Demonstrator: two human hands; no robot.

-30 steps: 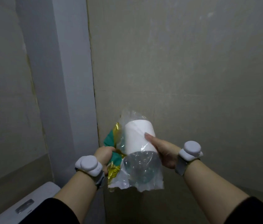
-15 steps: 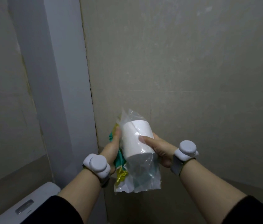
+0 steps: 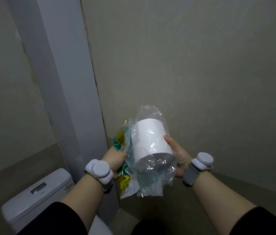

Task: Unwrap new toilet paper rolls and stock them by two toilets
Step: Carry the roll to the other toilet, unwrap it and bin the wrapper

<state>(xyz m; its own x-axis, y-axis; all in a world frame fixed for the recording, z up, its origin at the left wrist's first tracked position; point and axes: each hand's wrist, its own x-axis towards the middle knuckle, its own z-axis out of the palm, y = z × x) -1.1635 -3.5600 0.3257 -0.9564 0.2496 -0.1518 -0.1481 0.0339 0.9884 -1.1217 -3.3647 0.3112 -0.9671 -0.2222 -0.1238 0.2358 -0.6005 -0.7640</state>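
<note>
A white toilet paper roll [image 3: 150, 138] sits inside a clear plastic wrapper [image 3: 152, 177], held in the air in front of a beige wall. My right hand [image 3: 176, 156] grips the roll through the plastic from the right side. My left hand [image 3: 115, 160] is closed on a crumpled green and gold part of the wrapper [image 3: 121, 139] at the roll's left. The wrapper's loose end hangs below the roll. A white toilet tank [image 3: 37, 197] stands at the lower left.
A grey vertical pillar [image 3: 69, 82] runs down the corner between two beige walls. A darker tiled band lines the wall bottoms. Both wrists carry white round devices on straps.
The view has tilted down, showing more of the toilet tank. My left hand has closed again on the coloured wrapper, and the roll has tilted with its lower end toward me.
</note>
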